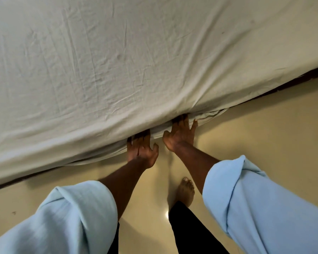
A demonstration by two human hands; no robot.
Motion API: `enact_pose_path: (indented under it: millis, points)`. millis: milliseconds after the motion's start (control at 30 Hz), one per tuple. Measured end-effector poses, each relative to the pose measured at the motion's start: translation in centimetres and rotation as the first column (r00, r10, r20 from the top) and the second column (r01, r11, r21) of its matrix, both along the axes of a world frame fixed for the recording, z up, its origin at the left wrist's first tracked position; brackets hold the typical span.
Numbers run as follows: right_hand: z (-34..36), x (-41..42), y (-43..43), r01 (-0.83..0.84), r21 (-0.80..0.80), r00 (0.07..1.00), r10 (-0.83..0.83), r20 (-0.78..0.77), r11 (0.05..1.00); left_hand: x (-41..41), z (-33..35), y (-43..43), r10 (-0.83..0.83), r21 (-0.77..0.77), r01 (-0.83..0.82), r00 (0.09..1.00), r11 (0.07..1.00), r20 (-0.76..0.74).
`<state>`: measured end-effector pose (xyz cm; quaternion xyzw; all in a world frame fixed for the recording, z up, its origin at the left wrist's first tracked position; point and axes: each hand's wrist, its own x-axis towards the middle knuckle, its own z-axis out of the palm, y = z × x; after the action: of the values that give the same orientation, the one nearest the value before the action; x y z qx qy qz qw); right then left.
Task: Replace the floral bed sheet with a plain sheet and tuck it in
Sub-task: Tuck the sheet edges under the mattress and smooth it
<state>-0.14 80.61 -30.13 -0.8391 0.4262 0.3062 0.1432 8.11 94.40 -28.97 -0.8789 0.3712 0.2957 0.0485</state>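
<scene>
Blue sleeves [75,217] reaching in, left hand [141,150] and right hand [180,133], fingers flat and spread, are pushing the plain sheet [117,61] under the bed's edge: swap looking done, tucking underway.

Person wears rolled pale-blue sleeves [75,219], black trousers [193,230]

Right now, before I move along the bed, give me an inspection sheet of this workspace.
Surface: bed top covered by the plain sheet, creased.
Job's things: plain sheet's near edge bunched at the bed's side; floral sheet not seen.
Clutter: nothing seen.
Hands: left hand and right hand, fingers straight, press the sheet's edge under; fingertips hidden.
Cables: nothing seen.
Surroundings: glossy floor, dark bed frame, bare foot.
</scene>
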Motion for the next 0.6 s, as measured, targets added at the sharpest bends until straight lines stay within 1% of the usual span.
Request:
enact_pose_path:
  millis: [67,100,133,167,200,233,300,367,400,433,467,500,533,567,600]
  points:
    - [-0.1,-0.2,-0.3,0.034,-0.006,0.999,-0.034,0.018,0.999,-0.2,-0.3,-0.1,-0.012,-0.011,0.012,1.0,1.0,0.025]
    - [-0.2,-0.4,-0.2,0.064,-0.012,0.997,-0.063,0.055,0.998,-0.2,-0.3,0.0,-0.003,-0.024,0.004,0.999,1.0,0.036]
    - [-0.3,-0.6,0.0,0.1,-0.027,0.987,-0.096,0.13,0.995,-0.1,-0.3,0.1,0.004,-0.039,-0.002,0.999,0.999,0.046]
    - [-0.4,-0.9,0.3,0.135,-0.048,0.964,-0.119,0.238,0.99,-0.1,-0.2,0.4,0.01,-0.055,-0.007,0.998,0.998,0.056]
    - [-0.4,-1.5,0.4,0.15,-0.092,0.927,-0.108,0.359,0.984,-0.1,-0.1,0.7,0.007,-0.074,-0.001,0.997,0.997,0.072]
    - [-0.7,-2.1,0.1,0.135,-0.15,0.889,-0.053,0.454,0.979,-0.2,-0.1,1.0,-0.001,-0.085,0.009,0.996,0.996,0.093]
    - [-1.4,-3.4,-0.8,0.096,-0.211,0.835,0.036,0.549,0.973,-0.6,-0.3,1.3,-0.004,-0.073,0.012,0.993,0.997,0.114]
    - [-1.6,-4.1,-1.1,0.097,-0.153,0.806,0.013,0.591,0.983,-1.7,-1.2,0.9,0.059,-0.093,-0.054,0.996,0.994,0.061]
    - [-1.5,-4.4,-0.6,0.128,-0.096,0.794,-0.044,0.606,0.987,-2.5,-1.4,0.1,0.125,-0.13,-0.124,0.992,0.984,0.004]
    - [-1.4,-4.4,0.1,0.175,-0.026,0.778,-0.122,0.616,0.984,-3.4,-1.4,-0.8,0.224,-0.197,-0.23,0.973,0.953,-0.051]
    - [-1.6,-4.3,0.9,0.247,0.05,0.751,-0.224,0.622,0.968,-4.3,-1.2,-1.8,0.353,-0.277,-0.366,0.93,0.888,-0.099]
    - [-1.9,-3.7,1.4,0.344,0.135,0.699,-0.35,0.623,0.929,-4.8,-0.5,-3.0,0.511,-0.34,-0.533,0.845,0.775,-0.162]
    - [-1.9,-2.6,1.5,0.479,0.28,0.575,-0.539,0.616,0.832,-4.7,0.4,-4.2,0.689,-0.356,-0.733,0.674,0.58,-0.265]
    - [-0.8,-1.3,1.3,0.593,0.508,0.32,-0.762,0.563,0.625,-4.0,1.6,-5.4,0.819,-0.302,-0.902,0.413,0.309,-0.398]
    - [0.2,0.1,0.9,0.611,0.708,-0.001,-0.893,0.449,0.355,-2.9,2.6,-6.7,0.845,-0.171,-0.985,0.104,0.015,-0.525]
